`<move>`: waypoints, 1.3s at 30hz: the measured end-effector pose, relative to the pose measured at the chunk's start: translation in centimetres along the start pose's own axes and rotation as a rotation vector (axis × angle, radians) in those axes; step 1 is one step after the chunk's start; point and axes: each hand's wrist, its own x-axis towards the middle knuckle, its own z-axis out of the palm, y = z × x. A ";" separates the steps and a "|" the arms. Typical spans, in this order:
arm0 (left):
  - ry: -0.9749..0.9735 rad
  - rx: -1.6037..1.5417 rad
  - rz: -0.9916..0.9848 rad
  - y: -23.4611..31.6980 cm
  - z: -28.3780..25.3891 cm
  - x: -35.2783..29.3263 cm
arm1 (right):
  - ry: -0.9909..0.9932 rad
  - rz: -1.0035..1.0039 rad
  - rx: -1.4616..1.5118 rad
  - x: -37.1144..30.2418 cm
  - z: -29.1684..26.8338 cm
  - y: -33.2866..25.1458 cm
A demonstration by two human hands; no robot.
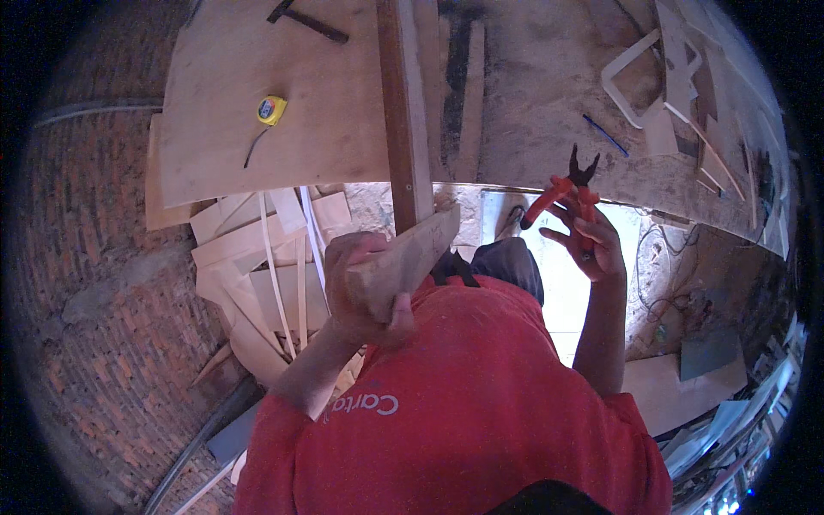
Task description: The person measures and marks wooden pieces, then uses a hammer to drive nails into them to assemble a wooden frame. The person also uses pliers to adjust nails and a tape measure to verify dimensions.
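My left hand (350,296) is closed around a pale wooden board (412,256), its thumb on the near side. This board lies across the near end of a long wooden beam (397,112), which runs away from me over the worktable (326,146). Whether the two pieces are fastened together, I cannot tell. In my right hand (603,245) is a pair of pliers (560,190) with red handles. Their dark jaws point away from me and stand apart, over the table's near edge. The right fingers wrap one handle, and the handles are spread.
On the table lie a hammer (311,22), a yellow tape measure (272,110) and a blue pen (606,136). Wood offcuts and a pale rounded frame (620,86) sit at the right. Wooden sheets and strips (249,257) lean below the table's left side, near a brick wall (120,326).
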 end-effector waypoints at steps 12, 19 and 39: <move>0.652 -0.631 -0.639 -4.1 -1.6 -6.1 | -0.259 0.169 0.086 4.4 -0.9 -2.2; 1.017 -0.889 -0.899 -7.0 -1.6 -7.7 | -0.060 0.426 -0.307 4.7 -3.6 -5.0; -0.036 -0.126 -0.162 5.7 13.8 0.3 | -0.197 0.410 -0.114 4.2 -3.9 -7.5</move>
